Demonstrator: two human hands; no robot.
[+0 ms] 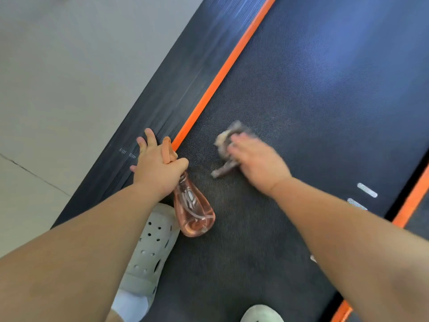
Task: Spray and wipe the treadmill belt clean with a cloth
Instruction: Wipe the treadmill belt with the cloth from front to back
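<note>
Dark treadmill belt (301, 101) runs diagonally from lower left to upper right, edged by an orange stripe (222, 73). Your left hand (157, 168) grips the pink spray bottle (193, 210) by its neck. The bottle's long axis follows the belt, nozzle away from you, base beside your grey shoe (151, 247). Your right hand (257, 163) presses the cloth (228, 138) onto mid-belt (blur hides whether the fingers curl).

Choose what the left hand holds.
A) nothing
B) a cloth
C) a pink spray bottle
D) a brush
C: the left hand grips the neck of the pink bottle, while the right hand lies on the cloth on the belt.
</note>
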